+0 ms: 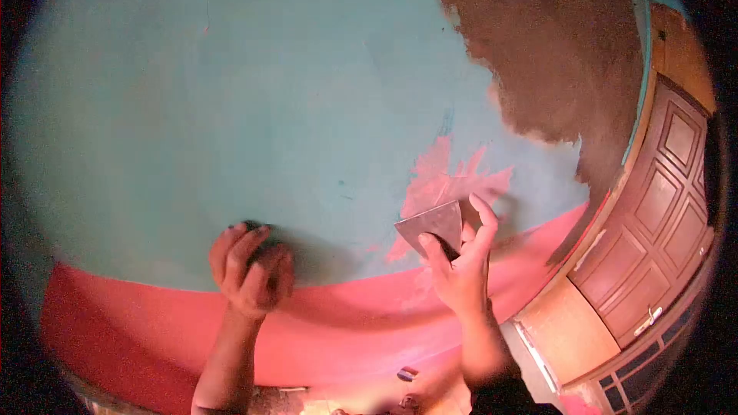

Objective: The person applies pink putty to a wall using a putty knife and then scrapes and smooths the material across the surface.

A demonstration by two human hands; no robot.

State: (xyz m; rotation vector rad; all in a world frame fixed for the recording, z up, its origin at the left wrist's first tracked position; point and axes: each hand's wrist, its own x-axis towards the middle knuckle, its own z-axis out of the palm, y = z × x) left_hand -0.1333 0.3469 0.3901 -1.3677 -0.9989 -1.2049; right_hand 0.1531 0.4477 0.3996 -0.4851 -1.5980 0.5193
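Note:
My right hand (465, 261) grips a flat, dark, square-edged scraper blade (434, 229), thumb on its face and index finger raised behind it. The blade lies at the lower edge of a pink patch (430, 177) on the blue-green wall (269, 107). Further left, my left hand (252, 267) is curled round a dark object (270, 250) close to the wall, just above the pink lower band (323, 315). Fingers cover most of that object, so its kind cannot be made out.
A large rough-edged brown area (546, 38) covers the wall's upper right. Beyond the wall's edge stands a brown panelled door (653, 207) with a metal handle (648, 320). A small striped object (407, 374) lies low in the middle.

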